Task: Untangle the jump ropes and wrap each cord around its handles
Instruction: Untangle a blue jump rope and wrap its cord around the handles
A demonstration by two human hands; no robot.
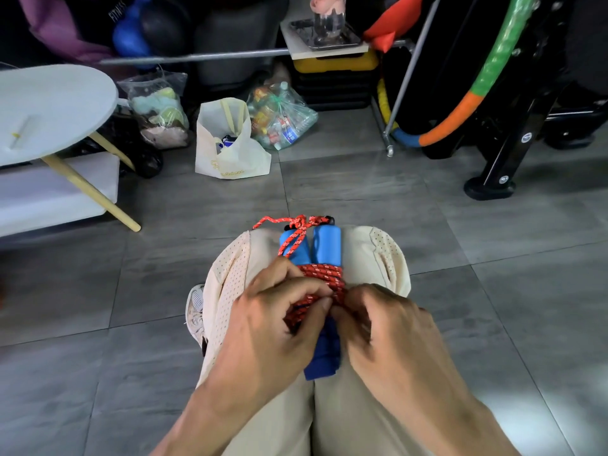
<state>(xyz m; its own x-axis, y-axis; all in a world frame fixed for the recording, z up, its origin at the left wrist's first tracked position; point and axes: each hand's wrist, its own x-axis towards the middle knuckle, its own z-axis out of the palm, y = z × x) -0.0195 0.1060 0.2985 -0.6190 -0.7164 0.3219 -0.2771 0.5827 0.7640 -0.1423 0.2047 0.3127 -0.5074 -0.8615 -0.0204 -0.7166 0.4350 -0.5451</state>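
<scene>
Red cord [324, 279] mostly coiled round blue handles [311, 248]; my left hand [279, 319] and right hand [386, 320] pinch loose end; tucking remains.

The cord [324, 273] is red with white flecks, wound over two bright blue handles [324, 246]. The trousers [362, 258] are beige, dotted at the knees. The floor [427, 225] is grey tile. At upper right, a hoop [487, 83] runs green, orange, blue.
</scene>
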